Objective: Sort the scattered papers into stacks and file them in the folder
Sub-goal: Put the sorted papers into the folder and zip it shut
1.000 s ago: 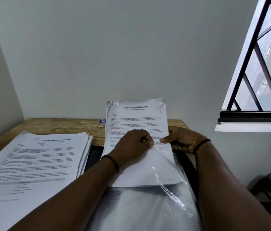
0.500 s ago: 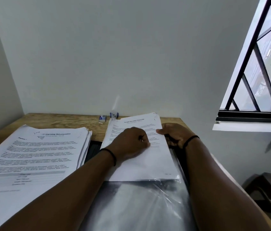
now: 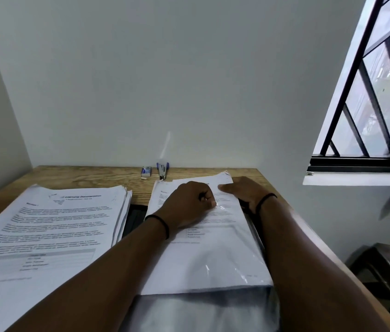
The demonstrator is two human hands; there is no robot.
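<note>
The transcript stack [image 3: 203, 257] lay in the folder's clear sleeve [image 3: 237, 276] on the table [image 3: 93, 176]. The sleeve edge was pinched by the left hand [image 3: 189, 204]; the right hand [image 3: 244, 192] was pressed flat on the stack. The film should be drawn evenly, corners aligned.

One heading readable on the papers

The top sheet of the left paper stack [image 3: 52, 226] carries the bold heading "Internship Documentation"; its smaller print, and all print on the sheet [image 3: 213, 248] under the hands, is too blurred to read.
</note>
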